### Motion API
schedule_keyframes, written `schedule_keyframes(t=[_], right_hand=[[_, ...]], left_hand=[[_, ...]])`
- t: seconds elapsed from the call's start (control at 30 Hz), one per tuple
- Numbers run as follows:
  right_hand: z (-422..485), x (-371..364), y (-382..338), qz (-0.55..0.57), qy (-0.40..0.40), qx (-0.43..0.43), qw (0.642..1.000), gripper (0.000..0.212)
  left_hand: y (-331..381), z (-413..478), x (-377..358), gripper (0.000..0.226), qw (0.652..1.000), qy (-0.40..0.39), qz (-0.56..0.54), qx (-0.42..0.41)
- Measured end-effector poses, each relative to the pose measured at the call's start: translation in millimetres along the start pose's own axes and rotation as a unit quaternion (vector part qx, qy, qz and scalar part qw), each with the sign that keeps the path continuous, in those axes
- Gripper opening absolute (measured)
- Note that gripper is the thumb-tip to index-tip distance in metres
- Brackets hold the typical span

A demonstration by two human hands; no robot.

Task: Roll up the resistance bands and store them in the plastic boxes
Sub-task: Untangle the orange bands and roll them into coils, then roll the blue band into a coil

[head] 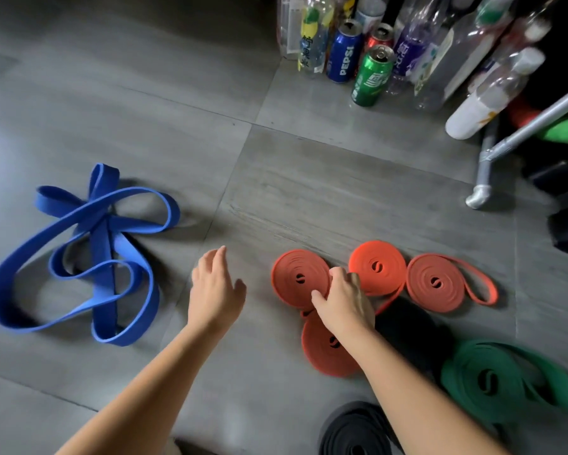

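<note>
1. The right hand (343, 300) gripped the leftmost orange roll (295, 277) by its edge on the floor (177, 110), fingers curled over it.
2. The left hand (215, 290) hovered open, holding nothing, between that roll and the unrolled blue band (89, 254).
3. A green roll (492, 379) lay nearby.

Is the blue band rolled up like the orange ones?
No, the blue band lies in loose, tangled loops on the floor, while the orange rolls are wound into tight flat coils.
</note>
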State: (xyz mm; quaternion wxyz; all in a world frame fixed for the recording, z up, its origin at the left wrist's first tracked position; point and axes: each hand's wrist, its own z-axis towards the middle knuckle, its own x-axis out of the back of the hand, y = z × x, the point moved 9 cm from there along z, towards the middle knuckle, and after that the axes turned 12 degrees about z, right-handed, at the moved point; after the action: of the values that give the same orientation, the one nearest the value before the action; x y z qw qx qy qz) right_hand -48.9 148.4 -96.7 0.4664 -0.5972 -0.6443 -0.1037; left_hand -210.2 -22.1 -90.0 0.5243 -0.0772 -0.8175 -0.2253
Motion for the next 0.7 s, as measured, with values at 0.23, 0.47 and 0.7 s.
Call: schedule_keyframes(t=[0.23,0.47,0.7], right_hand=[[-27.5,-43.3,-48.3,0.031,-0.063,0.092,0.993,0.048],[-61.3,-60.2,-81.8,-0.010,-0.137,0.158,0.978,0.049],[-123.7,-10.3,-121.1,-0.032,-0.141,0.206,0.968,0.057]], left_hand=[[-102.8,-23.5,16.1,0.071,0.991,-0.017,0.067,0.118],[-126.6,-49.9,44.2,0.046,0.979,0.010,-0.019,0.201],[-77.1,-70.4,139.9,0.015,0.980,-0.042,-0.127,0.147]])
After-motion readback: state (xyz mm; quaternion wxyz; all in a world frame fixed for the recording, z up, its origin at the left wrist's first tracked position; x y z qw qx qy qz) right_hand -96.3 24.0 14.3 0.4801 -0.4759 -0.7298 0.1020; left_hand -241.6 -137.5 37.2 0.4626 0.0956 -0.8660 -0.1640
